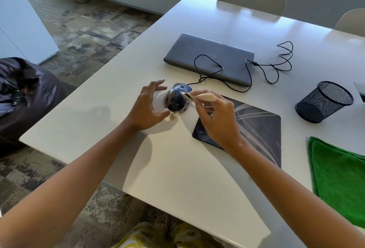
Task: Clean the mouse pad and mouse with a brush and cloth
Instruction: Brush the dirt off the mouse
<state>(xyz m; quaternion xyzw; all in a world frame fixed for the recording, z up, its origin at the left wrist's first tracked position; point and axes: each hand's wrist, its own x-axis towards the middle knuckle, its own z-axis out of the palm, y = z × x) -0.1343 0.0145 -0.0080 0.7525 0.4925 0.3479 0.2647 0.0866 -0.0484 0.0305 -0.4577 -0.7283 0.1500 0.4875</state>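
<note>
Left hand: the left hand (pixel 147 108) reaches in from the lower left over the white table (pixel 138 159), forearm stretched out. Its grip is on the glossy black wired computer mouse (pixel 176 99): the thumb touches the near lower edge, the other fingers are spread and curved at the far left side, and some of them do not seem to touch it.
Right hand: the right hand (pixel 219 118) comes from the lower right, the wrist above the mouse pad. Its grip pinches the small brush with a pale cream handle (pixel 199 96) between thumb and fingers.
Brush direction: the long axis lies nearly level, handle end to the right, bristle end to the left, and the tip meets the upper right side of the mouse.
Mouse position: it is tilted up, just left of the dark rectangular mouse pad with pale curved lines (pixel 254 127). Its front end points away to the upper right, where the thin black cable (pixel 199 70) leaves toward the closed grey laptop (pixel 209 58).
Cloth: the green fluffy cloth (pixel 339 180) lies folded at the right table edge, well apart from both hands.
Other: a black mesh pen cup (pixel 325 101) lies tilted on its side to the right of the pad.
</note>
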